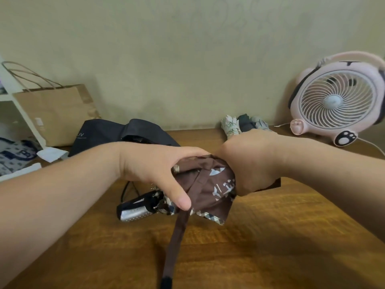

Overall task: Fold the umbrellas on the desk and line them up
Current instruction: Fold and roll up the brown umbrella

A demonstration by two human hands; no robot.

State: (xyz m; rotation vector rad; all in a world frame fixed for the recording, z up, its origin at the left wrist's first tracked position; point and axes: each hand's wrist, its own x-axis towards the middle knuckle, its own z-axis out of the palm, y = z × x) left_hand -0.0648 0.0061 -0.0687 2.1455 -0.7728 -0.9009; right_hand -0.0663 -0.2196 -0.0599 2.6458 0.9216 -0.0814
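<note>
A brown umbrella with white print and a checked hem is held above the wooden desk. My left hand grips its canopy near the handle end, thumb on top of the cloth. My right hand grips the other end of the bundle. Its brown closing strap hangs down toward me. The silver and black handle sticks out at lower left. A black umbrella lies loose behind my left arm. Folded pale umbrellas lie at the back by the wall.
A pink desk fan stands at the back right, its white cord trailing on the desk. A brown paper bag leans at the back left beside a white shelf. Papers and printed cloth lie at the left edge.
</note>
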